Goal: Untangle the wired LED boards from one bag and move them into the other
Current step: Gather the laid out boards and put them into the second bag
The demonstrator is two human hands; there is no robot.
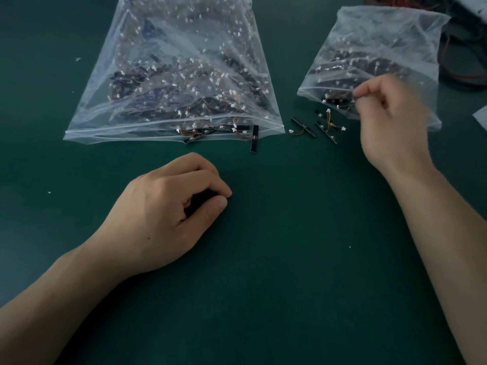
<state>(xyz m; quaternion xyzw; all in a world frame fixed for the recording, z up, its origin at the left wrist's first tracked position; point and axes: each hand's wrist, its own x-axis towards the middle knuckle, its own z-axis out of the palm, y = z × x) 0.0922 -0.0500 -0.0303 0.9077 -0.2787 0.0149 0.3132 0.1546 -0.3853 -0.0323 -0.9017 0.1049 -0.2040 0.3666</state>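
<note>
A dark green table [290,259] carries two bags of wired LED boards. The large clear plastic zip bag [171,61], left of centre, is packed with tangled black strips, thin orange wires and white connectors, its mouth facing the person. One narrow black LED board [254,139] pokes out of that mouth onto the table. To the right lies the smaller clear plastic bag [382,43], partly filled.

The person's left hand [168,214] rests on the table in front of the large bag, fingers loosely curled, thumb tip against forefinger, nothing visible in it. The right hand [395,122] is at the smaller bag's mouth, its fingertips [359,93] closed in a pinch that appears to hold the upper lip of the film. Motion blur hides whether a wire is caught in the pinch too.

A few loose black boards with wires [303,126] lie on the table between the two bags, just outside the smaller bag's opening.

The risk from here: the connectors could snag on neighbouring wires and drag boards back out, or the limp lip could fold shut and leave the strays outside.
</note>
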